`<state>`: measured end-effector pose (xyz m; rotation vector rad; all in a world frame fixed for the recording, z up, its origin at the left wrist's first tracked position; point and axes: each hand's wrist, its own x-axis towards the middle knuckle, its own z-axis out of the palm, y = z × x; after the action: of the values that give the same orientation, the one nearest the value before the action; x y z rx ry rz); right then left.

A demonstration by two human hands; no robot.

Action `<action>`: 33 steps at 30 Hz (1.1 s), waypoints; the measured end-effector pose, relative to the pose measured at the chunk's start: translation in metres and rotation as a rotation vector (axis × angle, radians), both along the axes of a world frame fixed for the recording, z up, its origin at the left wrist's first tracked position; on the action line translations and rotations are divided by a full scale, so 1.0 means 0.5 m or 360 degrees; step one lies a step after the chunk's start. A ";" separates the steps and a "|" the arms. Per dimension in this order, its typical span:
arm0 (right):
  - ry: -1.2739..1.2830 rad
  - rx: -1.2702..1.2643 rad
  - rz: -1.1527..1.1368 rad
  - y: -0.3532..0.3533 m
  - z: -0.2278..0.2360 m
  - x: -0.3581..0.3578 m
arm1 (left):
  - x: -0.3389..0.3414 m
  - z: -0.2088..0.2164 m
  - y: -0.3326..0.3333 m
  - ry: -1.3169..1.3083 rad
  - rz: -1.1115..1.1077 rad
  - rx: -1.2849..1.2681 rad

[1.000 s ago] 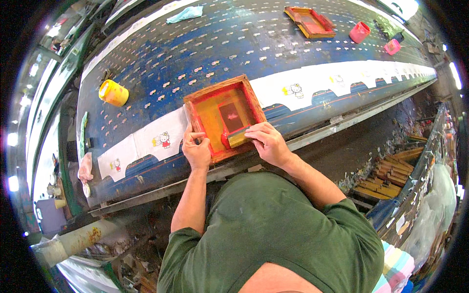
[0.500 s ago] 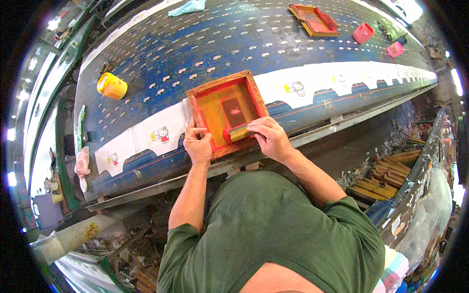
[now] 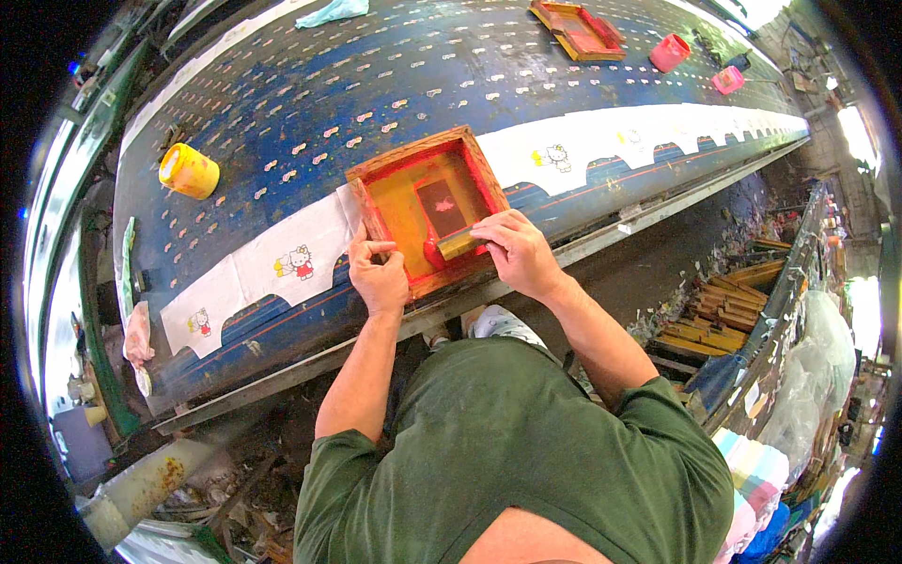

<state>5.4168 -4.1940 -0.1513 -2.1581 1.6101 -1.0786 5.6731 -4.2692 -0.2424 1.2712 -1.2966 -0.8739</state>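
A wooden screen-printing frame (image 3: 408,160), stained red and orange, lies on a strip of white fabric (image 3: 246,268) printed with small cartoon cats. My left hand (image 3: 379,278) is closed on the frame's near left side, its fingers curled at the rim. In my right hand (image 3: 520,254) is a squeegee (image 3: 458,245) with a yellowish wooden edge, held inside the frame near its close side. Red ink (image 3: 432,252) sits beside the squeegee's left end. Above it shows a dark rectangular mesh window (image 3: 445,207) with a pale figure. The squeegee's blade is hidden.
A long blue printing table (image 3: 395,75) carries a yellow bucket (image 3: 189,172) at left. Far right stand two pink containers (image 3: 670,54) and another frame (image 3: 577,30). A metal rail (image 3: 658,214) runs along the near edge. Wooden pieces (image 3: 719,315) lie behind at right.
The view has shifted slightly, so the table sits further left in it and a shoe now shows below the rail. Both hands keep their holds; the squeegee stays near the frame's close side.
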 end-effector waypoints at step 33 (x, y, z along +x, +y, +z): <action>0.0442 0.0053 0.0593 -0.245 -0.013 -0.055 | 0.013 0.004 0.005 -0.0171 0.0021 0.0111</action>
<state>5.3893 -4.3165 -0.1575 -2.5378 1.2335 -0.6608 5.6798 -4.2666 -0.2405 1.3965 -1.3502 -0.8579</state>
